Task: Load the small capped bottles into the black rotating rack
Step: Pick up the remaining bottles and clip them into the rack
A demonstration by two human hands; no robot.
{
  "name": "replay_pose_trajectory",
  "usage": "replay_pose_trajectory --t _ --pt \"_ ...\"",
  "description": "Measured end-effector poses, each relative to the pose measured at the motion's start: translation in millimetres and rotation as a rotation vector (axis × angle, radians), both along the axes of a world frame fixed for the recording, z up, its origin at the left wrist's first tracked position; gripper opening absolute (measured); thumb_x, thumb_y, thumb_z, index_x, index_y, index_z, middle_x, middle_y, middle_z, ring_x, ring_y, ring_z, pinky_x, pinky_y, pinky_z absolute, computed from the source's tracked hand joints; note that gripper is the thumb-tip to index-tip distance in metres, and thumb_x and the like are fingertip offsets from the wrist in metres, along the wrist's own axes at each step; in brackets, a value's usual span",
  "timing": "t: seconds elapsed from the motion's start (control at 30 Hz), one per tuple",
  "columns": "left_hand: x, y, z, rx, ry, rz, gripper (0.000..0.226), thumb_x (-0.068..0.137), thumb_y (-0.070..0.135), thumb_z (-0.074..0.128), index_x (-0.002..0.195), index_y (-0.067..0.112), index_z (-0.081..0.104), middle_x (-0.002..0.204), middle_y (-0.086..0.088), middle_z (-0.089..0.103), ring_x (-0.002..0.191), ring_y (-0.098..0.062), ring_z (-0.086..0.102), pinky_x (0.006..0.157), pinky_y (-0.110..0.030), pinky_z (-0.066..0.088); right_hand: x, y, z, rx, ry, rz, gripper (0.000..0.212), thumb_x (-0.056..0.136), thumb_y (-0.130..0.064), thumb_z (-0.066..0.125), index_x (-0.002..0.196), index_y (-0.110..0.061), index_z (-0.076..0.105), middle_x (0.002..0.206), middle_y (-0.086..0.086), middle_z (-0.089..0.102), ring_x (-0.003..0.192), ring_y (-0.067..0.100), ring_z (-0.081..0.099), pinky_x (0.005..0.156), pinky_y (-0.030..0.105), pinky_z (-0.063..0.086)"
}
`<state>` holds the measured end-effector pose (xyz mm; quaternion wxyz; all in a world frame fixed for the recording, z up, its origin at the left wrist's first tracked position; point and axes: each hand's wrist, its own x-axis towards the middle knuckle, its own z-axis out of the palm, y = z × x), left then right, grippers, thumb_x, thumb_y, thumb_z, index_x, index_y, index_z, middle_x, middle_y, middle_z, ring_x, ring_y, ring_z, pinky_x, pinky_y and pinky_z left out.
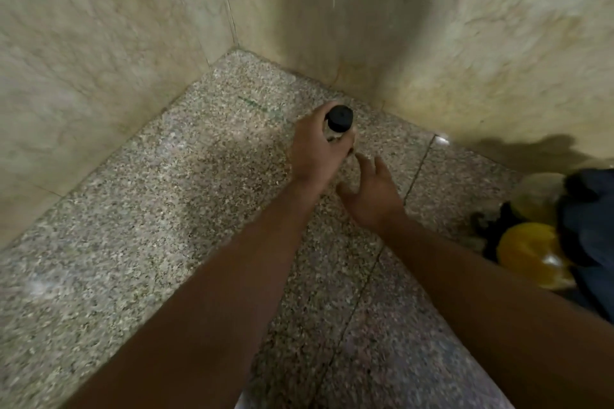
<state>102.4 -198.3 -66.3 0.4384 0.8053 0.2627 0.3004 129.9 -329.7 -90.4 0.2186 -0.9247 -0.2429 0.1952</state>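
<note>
My left hand (317, 149) grips a small bottle with a black cap (339, 119) near the corner of a speckled granite counter (172, 209). The cap points up toward me and most of the clear bottle body is hidden by my fingers. My right hand (373, 196) hovers just right of and below it, fingers spread and relaxed, holding nothing. The black rotating rack is not in view. The picture is blurred.
Beige marble walls (99, 60) enclose the counter corner on the left and back. At the right edge lie a dark blue cloth (591, 226), a yellow round object (531, 256) and a pale yellowish container (538, 196). A seam (418, 173) crosses the granite.
</note>
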Motion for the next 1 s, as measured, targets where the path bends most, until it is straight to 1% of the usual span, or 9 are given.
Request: replay_pose_trajectory --t 0.07,0.2,0.4,0.57,0.7,0.8,0.9,0.97,1.0 --pt "-5 -12 12 0.008 -0.003 -0.037 0.054 0.082 0.031 0.080 0.130 0.012 0.063 0.117 0.001 0.068 0.102 0.003 0.054 0.083 0.003 0.037 -5 -13 11 0.051 -0.028 -0.040 0.075 0.097 -0.048 0.055 0.160 -0.021 0.025 0.167 0.015 0.022 0.152 0.034 0.027 0.116 0.046 0.033" --pt "-29 -45 35 0.034 -0.014 -0.089 0.056 0.083 0.033 0.078 0.133 0.016 0.061 0.123 -0.002 0.067 0.110 -0.007 0.057 0.094 -0.021 0.047 -28 -49 43 0.183 -0.069 -0.154 0.063 0.098 -0.045 0.055 0.154 -0.019 0.039 0.154 0.011 0.047 0.137 0.029 0.048 0.105 0.040 0.043" --pt "-63 -108 61 0.055 -0.037 -0.154 0.056 0.079 0.033 0.082 0.129 0.016 0.063 0.122 -0.003 0.065 0.112 -0.013 0.057 0.096 -0.028 0.049 -67 -110 78 0.356 -0.076 -0.310 0.053 0.098 -0.044 0.056 0.144 -0.018 0.051 0.141 0.008 0.060 0.123 0.027 0.060 0.098 0.042 0.051" --pt "-88 -155 62 0.152 -0.011 -0.189 0.055 0.077 0.039 0.082 0.125 0.017 0.064 0.116 -0.004 0.061 0.113 -0.022 0.055 0.094 -0.040 0.051 -96 -160 88 0.473 0.014 -0.445 0.047 0.100 -0.042 0.052 0.142 -0.021 0.054 0.138 0.005 0.062 0.116 0.027 0.063 0.090 0.043 0.055" --pt "-108 -194 62 0.198 -0.008 -0.253 0.055 0.076 0.041 0.082 0.123 0.018 0.064 0.116 -0.002 0.061 0.111 -0.020 0.055 0.091 -0.038 0.052 -117 -201 94 0.610 0.068 -0.656 0.045 0.101 -0.041 0.053 0.142 -0.022 0.056 0.134 0.004 0.063 0.117 0.027 0.061 0.086 0.034 0.047" --pt "-115 -220 67 0.206 -0.013 -0.305 0.054 0.076 0.038 0.084 0.122 0.016 0.065 0.117 -0.002 0.062 0.111 -0.018 0.056 0.090 -0.024 0.047 -123 -224 99 0.767 0.106 -0.790 0.046 0.099 -0.042 0.054 0.139 -0.021 0.060 0.128 0.002 0.066 0.114 0.026 0.062 0.089 0.037 0.048" --pt "-121 -243 74 0.183 -0.007 -0.373 0.056 0.076 0.039 0.084 0.124 0.018 0.065 0.118 -0.001 0.062 0.112 -0.017 0.055 0.089 -0.027 0.049 -128 -243 103 0.874 0.161 -0.847 0.042 0.092 -0.047 0.053 0.118 -0.020 0.071 0.111 0.004 0.072 0.101 0.027 0.067 0.087 0.047 0.056" --pt "-122 -251 76 0.172 -0.005 -0.393 0.056 0.076 0.041 0.083 0.125 0.021 0.064 0.119 0.001 0.062 0.111 -0.015 0.055 0.090 -0.032 0.052 -129 -248 104 0.949 0.230 -0.918 0.032 0.088 -0.045 0.055 0.098 -0.021 0.074 0.095 0.005 0.072 0.086 0.027 0.066 0.074 0.043 0.055" --pt "-123 -257 78 0.174 0.000 -0.403 0.057 0.076 0.041 0.083 0.126 0.021 0.064 0.120 0.002 0.061 0.111 -0.013 0.054 0.089 -0.028 0.051 -131 -253 106 0.988 0.261 -0.969 0.027 0.090 -0.041 0.057 0.090 -0.020 0.073 0.087 0.006 0.070 0.079 0.025 0.063 0.068 0.041 0.051"
